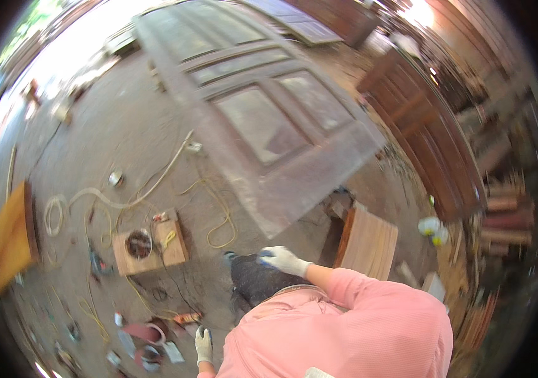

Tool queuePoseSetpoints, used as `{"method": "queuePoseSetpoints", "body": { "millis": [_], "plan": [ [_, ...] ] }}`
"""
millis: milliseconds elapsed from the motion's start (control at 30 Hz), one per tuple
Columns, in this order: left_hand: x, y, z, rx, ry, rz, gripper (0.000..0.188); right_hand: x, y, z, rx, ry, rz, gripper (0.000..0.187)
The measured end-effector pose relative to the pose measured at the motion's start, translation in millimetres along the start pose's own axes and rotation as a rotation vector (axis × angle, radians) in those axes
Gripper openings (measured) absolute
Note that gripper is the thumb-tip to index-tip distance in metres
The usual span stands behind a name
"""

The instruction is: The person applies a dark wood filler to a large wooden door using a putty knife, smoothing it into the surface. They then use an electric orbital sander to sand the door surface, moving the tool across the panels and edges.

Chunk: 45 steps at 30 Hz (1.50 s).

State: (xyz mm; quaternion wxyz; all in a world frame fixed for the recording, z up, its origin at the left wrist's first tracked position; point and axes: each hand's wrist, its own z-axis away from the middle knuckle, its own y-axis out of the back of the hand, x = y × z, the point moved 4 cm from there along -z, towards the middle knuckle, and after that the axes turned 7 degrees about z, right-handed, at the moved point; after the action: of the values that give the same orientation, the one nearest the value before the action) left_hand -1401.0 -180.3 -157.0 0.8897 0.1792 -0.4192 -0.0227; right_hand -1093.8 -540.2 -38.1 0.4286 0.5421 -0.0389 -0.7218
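Note:
My right hand, in a white work glove, is over my dark trousers at the thigh, its fingers loosely stretched and holding nothing I can see. Low at my left side hangs my left hand, gloved too, with its fingers loosely extended and no object visible in it. Nearest to it on the floor is an orange tool. In front of me a large panelled wooden door lies raised above the floor, dull and dusty on its surface. Neither hand touches it.
A wooden block carries a round tin. Cords and a pale hose trail across the floor. To the right stand a wooden box and a reddish-brown door. A curved wooden panel is far left.

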Motion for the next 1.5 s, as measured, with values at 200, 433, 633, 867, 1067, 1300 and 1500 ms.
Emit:
{"method": "queuePoseSetpoints", "body": {
  "millis": [200,433,633,867,1067,1300,1500],
  "plan": [
    [155,-18,-72,-0.073,-0.399,-0.33,0.072,171,64,224,0.518,-0.741,0.114,0.039],
    [368,-159,-107,-0.017,-0.896,-0.746,0.085,224,29,390,0.539,-1.289,-0.107,0.047],
    [470,-355,-114,-0.226,-1.098,-0.894,0.087,321,22,411,0.572,-1.342,-0.204,0.05],
    [563,-570,-157,-0.298,-1.08,-0.978,0.085,440,188,329,0.488,-1.074,-0.403,0.048],
    [624,-718,-198,-0.086,-0.753,-1.093,0.08,455,361,315,0.878,-0.626,-0.53,0.028],
    [659,-754,-193,0.125,-0.642,-1.119,0.071,514,388,411,1.005,-0.883,-0.701,0.02],
    [670,-775,-245,0.546,-0.334,-1.08,0.067,521,533,461,1.475,-1.01,-0.883,0.015]
  ]
}}
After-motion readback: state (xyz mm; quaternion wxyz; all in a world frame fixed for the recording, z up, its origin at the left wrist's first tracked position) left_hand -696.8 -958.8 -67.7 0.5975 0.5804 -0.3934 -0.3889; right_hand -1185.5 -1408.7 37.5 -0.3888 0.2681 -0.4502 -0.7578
